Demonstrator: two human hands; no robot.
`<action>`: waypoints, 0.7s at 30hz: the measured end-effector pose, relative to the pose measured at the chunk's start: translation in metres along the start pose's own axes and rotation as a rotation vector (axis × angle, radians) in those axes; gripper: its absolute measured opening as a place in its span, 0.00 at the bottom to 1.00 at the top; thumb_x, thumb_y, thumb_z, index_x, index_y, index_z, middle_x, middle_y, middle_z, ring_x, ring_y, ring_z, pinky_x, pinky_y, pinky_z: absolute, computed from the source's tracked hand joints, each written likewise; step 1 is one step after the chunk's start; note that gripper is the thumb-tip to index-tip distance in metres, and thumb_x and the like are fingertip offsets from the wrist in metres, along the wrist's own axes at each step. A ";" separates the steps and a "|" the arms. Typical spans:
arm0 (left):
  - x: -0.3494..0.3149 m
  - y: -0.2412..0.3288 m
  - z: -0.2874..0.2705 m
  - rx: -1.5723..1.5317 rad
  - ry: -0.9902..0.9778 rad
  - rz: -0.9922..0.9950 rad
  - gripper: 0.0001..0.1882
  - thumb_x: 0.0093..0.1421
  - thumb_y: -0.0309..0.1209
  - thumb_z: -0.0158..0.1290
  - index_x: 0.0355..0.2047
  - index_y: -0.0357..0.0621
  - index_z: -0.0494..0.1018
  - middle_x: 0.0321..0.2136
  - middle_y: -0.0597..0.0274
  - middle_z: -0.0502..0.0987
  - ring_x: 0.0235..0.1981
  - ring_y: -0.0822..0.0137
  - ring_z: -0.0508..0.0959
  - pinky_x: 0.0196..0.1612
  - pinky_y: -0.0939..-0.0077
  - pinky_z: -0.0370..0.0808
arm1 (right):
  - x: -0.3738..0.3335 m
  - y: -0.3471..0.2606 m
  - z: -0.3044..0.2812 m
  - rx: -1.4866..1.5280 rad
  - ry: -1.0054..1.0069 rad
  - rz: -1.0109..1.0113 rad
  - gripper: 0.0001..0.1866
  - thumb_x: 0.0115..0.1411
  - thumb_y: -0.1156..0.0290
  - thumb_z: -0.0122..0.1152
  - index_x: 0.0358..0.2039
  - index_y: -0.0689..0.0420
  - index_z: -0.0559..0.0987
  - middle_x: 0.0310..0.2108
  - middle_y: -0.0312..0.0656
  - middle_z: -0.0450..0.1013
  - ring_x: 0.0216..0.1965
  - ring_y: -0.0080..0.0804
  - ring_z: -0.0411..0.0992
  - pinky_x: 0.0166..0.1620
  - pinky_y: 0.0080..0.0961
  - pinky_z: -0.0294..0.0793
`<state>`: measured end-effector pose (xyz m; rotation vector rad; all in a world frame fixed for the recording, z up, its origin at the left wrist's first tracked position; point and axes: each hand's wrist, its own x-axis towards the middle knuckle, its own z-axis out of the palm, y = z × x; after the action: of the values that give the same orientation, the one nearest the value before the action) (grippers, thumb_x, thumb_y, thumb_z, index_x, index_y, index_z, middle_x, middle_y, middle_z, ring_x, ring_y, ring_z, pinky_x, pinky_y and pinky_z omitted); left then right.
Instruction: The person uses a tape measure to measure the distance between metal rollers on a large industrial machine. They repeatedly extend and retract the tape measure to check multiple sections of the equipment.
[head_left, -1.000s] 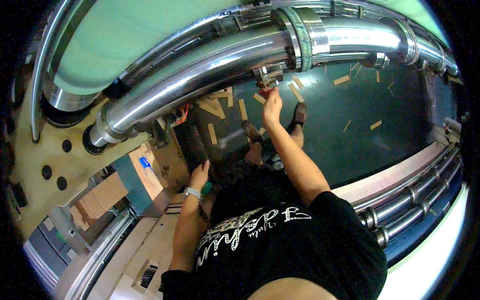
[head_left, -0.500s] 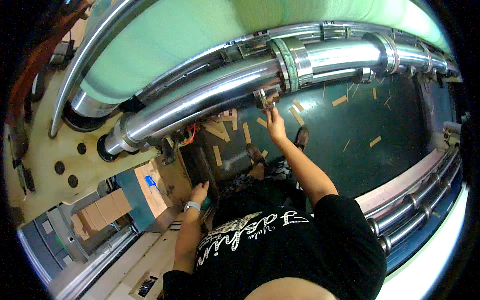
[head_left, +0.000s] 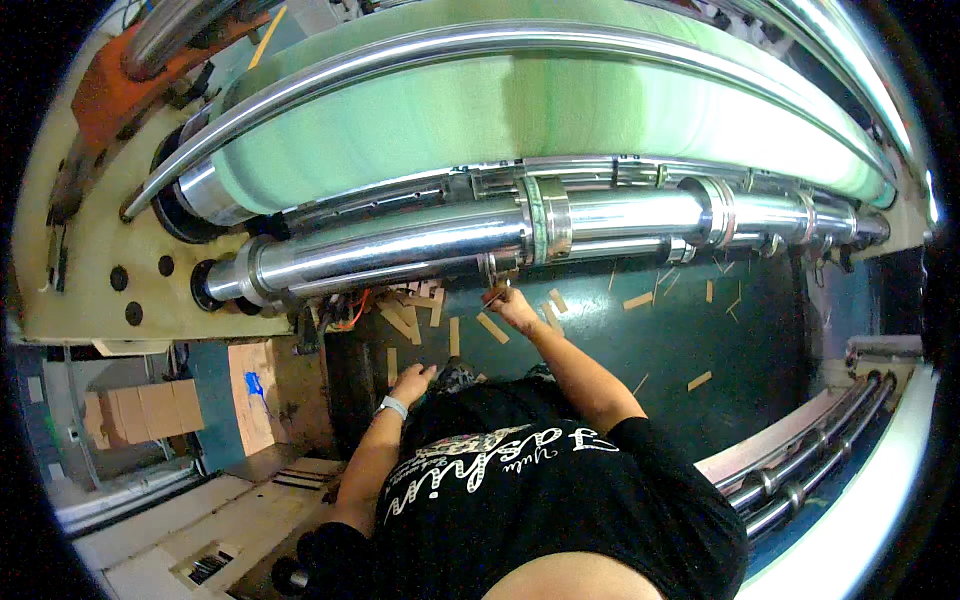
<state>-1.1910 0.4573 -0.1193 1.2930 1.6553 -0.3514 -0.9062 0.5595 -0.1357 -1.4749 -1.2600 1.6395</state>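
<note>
My right hand point(head_left: 513, 308) is raised to a small metal bracket point(head_left: 497, 266) under a polished steel shaft point(head_left: 390, 247). Its fingers are closed around something small and brownish, with a thin shiny edge, which I cannot make out. Just above it, a wide ring collar point(head_left: 546, 220) with a green band encircles the shaft. Low in front of my body, my left hand point(head_left: 412, 382) holds nothing visible, its fingers loosely stretched. A light watch or band point(head_left: 395, 407) is on that wrist.
Beyond the shaft lies a large pale-green roller point(head_left: 430, 115), with a chrome bar point(head_left: 500, 38) across it. Cardboard strips point(head_left: 492, 327) litter the dark green floor point(head_left: 610, 350). Steel rollers point(head_left: 800, 470) stand at right; a blue object point(head_left: 254, 384) lies on a board at left.
The view has shifted, bringing more of the green roller into sight. My right hand stays at the bracket beneath the collar, its wrist turned slightly. The left hand's fingers reach further forward.
</note>
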 end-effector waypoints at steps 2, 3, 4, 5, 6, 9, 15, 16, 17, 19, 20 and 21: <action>0.004 0.013 -0.006 -0.043 0.023 0.022 0.32 0.58 0.52 0.39 0.49 0.33 0.64 0.50 0.44 0.65 0.51 0.48 0.64 0.53 0.62 0.61 | -0.003 0.020 0.000 0.280 0.066 -0.096 0.12 0.54 0.66 0.54 0.34 0.61 0.75 0.30 0.47 0.75 0.33 0.37 0.72 0.38 0.29 0.69; 0.005 0.014 -0.006 -0.069 0.035 0.022 0.32 0.58 0.52 0.39 0.48 0.34 0.65 0.49 0.43 0.65 0.51 0.48 0.65 0.52 0.62 0.62 | -0.001 0.020 -0.003 0.112 0.048 -0.112 0.12 0.54 0.65 0.54 0.33 0.60 0.76 0.29 0.49 0.74 0.32 0.39 0.72 0.37 0.30 0.70; -0.002 0.026 -0.010 -0.008 0.052 0.027 0.31 0.58 0.51 0.40 0.46 0.34 0.66 0.47 0.43 0.67 0.49 0.47 0.66 0.51 0.62 0.63 | -0.002 0.020 -0.010 -0.055 0.041 -0.117 0.13 0.54 0.64 0.53 0.32 0.60 0.76 0.28 0.50 0.74 0.32 0.41 0.72 0.37 0.31 0.70; -0.010 0.038 -0.016 0.054 0.069 0.034 0.29 0.57 0.50 0.40 0.45 0.34 0.67 0.46 0.42 0.68 0.48 0.47 0.67 0.49 0.62 0.64 | -0.007 0.021 -0.016 -0.223 0.035 -0.122 0.13 0.55 0.62 0.53 0.32 0.60 0.76 0.28 0.52 0.74 0.31 0.43 0.73 0.36 0.32 0.70; -0.018 0.044 -0.022 0.113 0.098 0.036 0.28 0.57 0.49 0.41 0.43 0.34 0.68 0.44 0.42 0.70 0.46 0.46 0.68 0.47 0.62 0.65 | -0.015 0.012 -0.017 -0.377 -0.018 -0.053 0.13 0.55 0.62 0.53 0.31 0.60 0.76 0.28 0.53 0.73 0.31 0.45 0.72 0.35 0.33 0.70; -0.019 0.037 -0.016 -0.040 0.177 0.087 0.28 0.57 0.49 0.42 0.42 0.34 0.69 0.42 0.42 0.71 0.45 0.47 0.69 0.46 0.62 0.66 | -0.040 -0.020 -0.023 -0.700 -0.176 0.043 0.12 0.57 0.64 0.50 0.33 0.58 0.76 0.28 0.56 0.72 0.32 0.52 0.71 0.35 0.39 0.70; -0.047 0.044 -0.026 -0.123 0.312 0.154 0.25 0.56 0.47 0.44 0.39 0.33 0.70 0.36 0.44 0.74 0.38 0.49 0.73 0.41 0.62 0.68 | -0.093 -0.215 -0.096 -0.879 0.443 -0.935 0.12 0.44 0.83 0.48 0.32 0.58 0.72 0.31 0.44 0.70 0.34 0.42 0.68 0.37 0.34 0.67; -0.046 0.048 -0.028 -0.141 0.282 0.144 0.25 0.57 0.47 0.44 0.40 0.34 0.69 0.33 0.46 0.74 0.35 0.52 0.74 0.40 0.64 0.68 | -0.087 -0.244 -0.105 -0.872 0.638 -0.998 0.12 0.45 0.84 0.47 0.32 0.60 0.71 0.31 0.45 0.70 0.34 0.44 0.68 0.38 0.34 0.66; -0.044 0.053 -0.031 -0.154 0.253 0.137 0.25 0.57 0.47 0.45 0.40 0.34 0.69 0.31 0.47 0.75 0.32 0.54 0.75 0.40 0.65 0.68 | -0.068 -0.253 -0.117 -0.915 0.652 -1.029 0.10 0.47 0.82 0.48 0.32 0.60 0.71 0.31 0.45 0.70 0.34 0.44 0.68 0.40 0.35 0.66; -0.038 0.059 -0.036 -0.287 0.144 0.123 0.25 0.58 0.47 0.45 0.44 0.35 0.67 0.25 0.53 0.75 0.25 0.63 0.75 0.41 0.71 0.69 | -0.043 -0.237 -0.120 -0.873 0.496 -0.872 0.11 0.47 0.75 0.49 0.33 0.58 0.72 0.34 0.45 0.70 0.40 0.44 0.68 0.47 0.36 0.64; -0.037 0.062 -0.042 -0.336 0.156 0.147 0.26 0.58 0.47 0.45 0.44 0.35 0.67 0.23 0.55 0.75 0.24 0.64 0.75 0.40 0.72 0.68 | -0.036 -0.235 -0.118 -0.966 0.463 -0.869 0.11 0.47 0.75 0.50 0.34 0.58 0.72 0.35 0.44 0.70 0.40 0.43 0.68 0.48 0.36 0.64; -0.047 0.070 -0.049 -0.389 0.156 0.162 0.26 0.58 0.47 0.45 0.44 0.35 0.67 0.20 0.57 0.75 0.23 0.65 0.74 0.38 0.73 0.68 | -0.031 -0.234 -0.112 -1.028 0.522 -1.011 0.11 0.48 0.74 0.50 0.34 0.58 0.72 0.36 0.44 0.71 0.41 0.42 0.68 0.49 0.35 0.64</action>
<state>-1.1570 0.4925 -0.0347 1.1682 1.6333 0.1678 -0.8293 0.6480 0.0982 -1.2078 -2.1029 -0.1116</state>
